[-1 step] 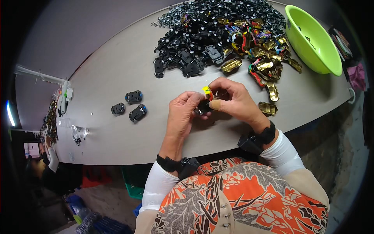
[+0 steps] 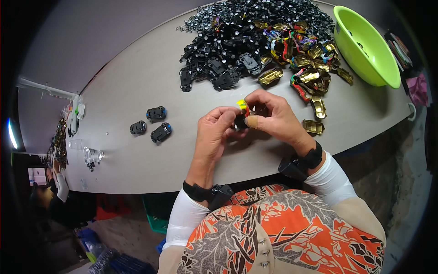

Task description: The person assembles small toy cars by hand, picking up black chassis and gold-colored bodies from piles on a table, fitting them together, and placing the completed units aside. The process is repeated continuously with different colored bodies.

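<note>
1. Head view: nearest, the person is wearing an orange, grey and cream patterned garment (image 2: 292, 214) and dark wrist straps (image 2: 197, 191).
2. Over the surface (image 2: 182, 162), the left hand (image 2: 211, 130) is pinching a black toy-car part (image 2: 240, 122) between thumb and fingers.
3. The right hand (image 2: 278, 116), its thumb wrapped in tan, is gripping a yellow-and-red piece (image 2: 242, 105) against that part; fingers are hiding how the two are meeting.
4. One gold shell (image 2: 313, 127) is lying just beside the right wrist.
5. Three dark toy cars (image 2: 160, 132) are lying to the left, near one another.
6. Farther off, gold and multicoloured shells (image 2: 271, 77) are lying beside heaped black chassis (image 2: 219, 68).
7. A lime-green bowl (image 2: 376, 66) is standing at right, holding small dark pieces.
8. Farthest, small shiny parts (image 2: 292, 10) are forming a wide pile.
</note>
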`<state>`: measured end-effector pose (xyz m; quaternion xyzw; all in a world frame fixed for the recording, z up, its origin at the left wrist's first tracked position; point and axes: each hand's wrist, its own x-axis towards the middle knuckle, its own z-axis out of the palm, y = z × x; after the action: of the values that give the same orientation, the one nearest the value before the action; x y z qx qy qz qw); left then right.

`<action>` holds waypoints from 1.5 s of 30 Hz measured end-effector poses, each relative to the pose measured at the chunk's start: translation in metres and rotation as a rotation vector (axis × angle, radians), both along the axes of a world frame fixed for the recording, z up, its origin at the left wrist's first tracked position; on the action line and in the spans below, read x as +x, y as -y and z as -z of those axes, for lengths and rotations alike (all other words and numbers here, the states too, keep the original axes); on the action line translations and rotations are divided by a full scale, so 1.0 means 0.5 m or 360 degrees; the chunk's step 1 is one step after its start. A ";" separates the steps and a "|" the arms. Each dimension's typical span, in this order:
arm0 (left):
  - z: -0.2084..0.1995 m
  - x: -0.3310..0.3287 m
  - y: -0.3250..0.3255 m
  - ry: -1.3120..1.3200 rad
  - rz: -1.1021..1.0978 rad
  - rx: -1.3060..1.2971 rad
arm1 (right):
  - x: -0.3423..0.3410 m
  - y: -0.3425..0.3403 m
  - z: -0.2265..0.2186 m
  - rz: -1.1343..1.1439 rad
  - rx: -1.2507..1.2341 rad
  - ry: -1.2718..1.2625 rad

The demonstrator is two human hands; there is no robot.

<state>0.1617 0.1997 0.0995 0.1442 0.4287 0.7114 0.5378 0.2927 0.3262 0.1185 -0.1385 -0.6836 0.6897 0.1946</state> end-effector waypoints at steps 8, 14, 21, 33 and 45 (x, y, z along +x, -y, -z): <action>-0.005 0.018 -0.004 -0.0861 -0.0018 -0.0069 | -0.006 0.001 0.016 0.0124 -0.0121 -0.0063; -0.005 -0.009 -0.002 -0.0063 -0.0085 0.0189 | 0.005 -0.006 -0.011 0.0221 -0.0295 -0.0245; -0.007 -0.008 -0.001 -0.0037 0.0033 0.0145 | 0.003 0.005 0.008 0.0211 -0.0015 -0.0335; -0.007 -0.011 0.000 -0.0104 0.0091 0.0104 | 0.003 0.011 -0.002 0.0231 0.0151 -0.0329; -0.003 -0.004 -0.003 -0.0262 0.0122 0.0073 | 0.000 0.014 0.009 0.0194 0.0578 -0.0092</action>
<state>0.1595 0.2010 0.1010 0.2308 0.4492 0.6858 0.5240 0.2927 0.3192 0.1141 -0.1223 -0.7813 0.5456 0.2775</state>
